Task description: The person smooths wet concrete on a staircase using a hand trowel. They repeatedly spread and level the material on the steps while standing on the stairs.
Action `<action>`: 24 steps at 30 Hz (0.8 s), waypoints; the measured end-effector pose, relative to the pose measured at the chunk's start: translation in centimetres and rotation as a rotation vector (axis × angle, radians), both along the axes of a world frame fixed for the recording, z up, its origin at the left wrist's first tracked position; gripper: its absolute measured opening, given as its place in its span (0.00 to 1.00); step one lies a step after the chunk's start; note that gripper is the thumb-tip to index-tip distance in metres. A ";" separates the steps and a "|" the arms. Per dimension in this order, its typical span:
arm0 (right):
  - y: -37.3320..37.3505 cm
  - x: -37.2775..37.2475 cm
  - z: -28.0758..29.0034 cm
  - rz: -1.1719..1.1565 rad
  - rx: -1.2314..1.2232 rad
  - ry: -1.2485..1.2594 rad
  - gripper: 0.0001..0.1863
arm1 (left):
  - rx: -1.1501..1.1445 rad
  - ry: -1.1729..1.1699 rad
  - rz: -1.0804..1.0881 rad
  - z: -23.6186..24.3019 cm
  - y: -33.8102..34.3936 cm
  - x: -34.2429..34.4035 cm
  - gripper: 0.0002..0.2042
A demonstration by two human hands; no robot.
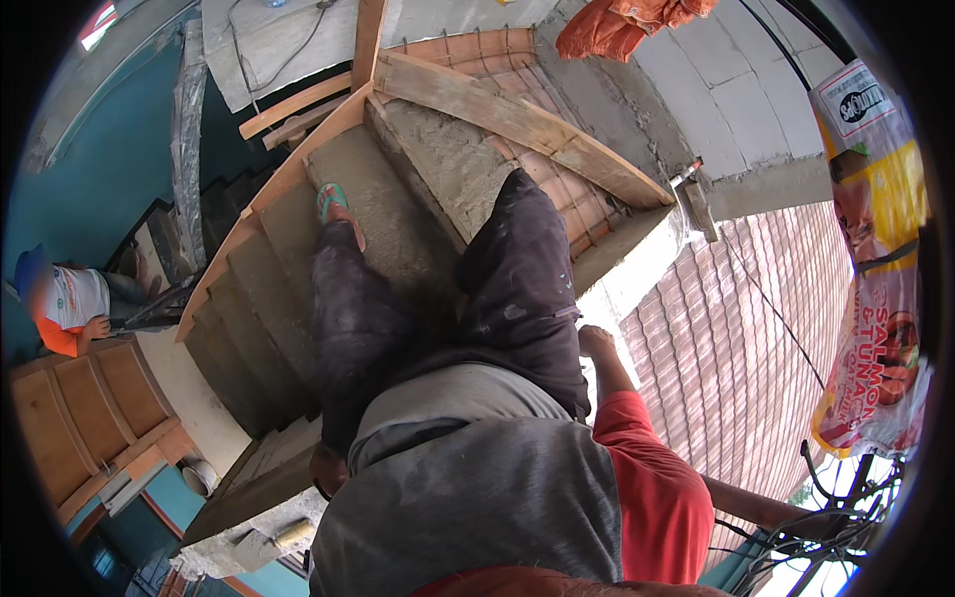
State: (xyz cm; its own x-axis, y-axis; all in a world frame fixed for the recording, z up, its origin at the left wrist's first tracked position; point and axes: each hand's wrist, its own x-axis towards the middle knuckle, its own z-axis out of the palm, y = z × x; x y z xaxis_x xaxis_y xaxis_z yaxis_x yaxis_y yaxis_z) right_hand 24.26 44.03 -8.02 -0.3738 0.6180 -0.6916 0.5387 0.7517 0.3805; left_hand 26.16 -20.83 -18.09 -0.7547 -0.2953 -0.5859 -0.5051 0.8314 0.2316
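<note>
"Hands first: what is each grip doing?"

"The right hand (597, 342) is extending beside the hip and appears to be resting on the white wall edge (629, 284), its fingers seemingly curling loosely. I cannot tell how far open it is, or whether it is holding anything. Probable reason: steadying the body."

"And the left?"

"The left hand (327, 472) is hanging low by the waist, partly hiding behind the grey shirt (468, 497). Its opening and any load are not showing."

"Where is the nearest tool?"

"A trowel (261, 547) is lying on the concrete ledge (204, 559) at lower left, its handle pointing toward the person; presumably it is waiting there within reach."

"Footing?"

"A foot in a teal sandal (329, 197) is bearing on a concrete step (343, 159); the other foot is not showing. The legs are standing apart, likely for balance."

"Timber?"

"A long plank (517, 109) is spanning the reinforcing bars (587, 219), and a side board (338, 117) is edging the stairs, presumably confining the concrete."
</note>
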 end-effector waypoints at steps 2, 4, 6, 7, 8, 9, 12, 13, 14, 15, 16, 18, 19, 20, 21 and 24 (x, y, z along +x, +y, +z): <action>-0.7 -0.5 0.4 0.039 -0.032 -0.084 0.19 | 0.002 0.008 0.007 0.0 -0.2 0.2 0.28; -0.3 0.1 -0.1 0.067 -0.024 -0.055 0.19 | 0.012 0.014 0.008 -0.1 -0.1 0.2 0.28; -0.6 0.6 -0.2 0.079 0.002 0.003 0.19 | 0.021 0.024 0.017 -0.1 -0.1 0.3 0.28; -1.1 0.8 -0.3 0.077 0.024 0.046 0.19 | 0.024 0.030 0.017 -0.1 -0.1 0.4 0.28; -1.5 1.0 -0.3 0.075 0.044 0.089 0.19 | 0.025 0.032 0.018 0.0 -0.2 0.5 0.28; -1.5 1.4 -0.7 0.097 0.067 0.089 0.18 | 0.028 0.040 0.023 0.0 -0.2 0.5 0.28; 0.0 2.5 -2.6 0.151 0.131 0.088 0.17 | 0.056 0.060 0.042 -0.2 0.2 0.8 0.28; 0.4 2.8 -3.1 0.155 0.144 0.091 0.17 | 0.068 0.070 0.048 -0.2 0.3 0.9 0.28; 0.5 3.1 -2.7 0.138 0.144 0.092 0.17 | 0.076 0.081 0.041 -0.4 0.5 0.4 0.28; 0.4 3.6 -2.3 0.113 0.139 0.093 0.17 | 0.088 0.089 0.034 -0.5 0.5 0.2 0.28; 0.2 3.2 -1.7 0.098 0.120 0.095 0.17 | 0.091 0.099 0.038 -0.6 0.6 0.1 0.27; -0.3 3.0 -0.2 0.066 0.084 0.098 0.17 | 0.111 0.116 0.053 -0.7 0.8 -0.1 0.27; -0.6 2.9 0.5 0.051 0.062 0.095 0.17 | 0.113 0.119 0.065 -0.6 0.8 0.1 0.27; -0.8 3.0 1.2 0.038 0.043 0.087 0.17 | 0.119 0.125 0.078 -0.6 1.0 0.1 0.27; -1.1 2.8 1.8 0.028 0.024 0.084 0.17 | 0.120 0.146 0.095 -0.6 1.2 0.2 0.27; -1.9 3.5 3.2 -0.026 -0.018 0.072 0.18 | 0.071 0.256 0.097 -0.7 1.9 0.1 0.28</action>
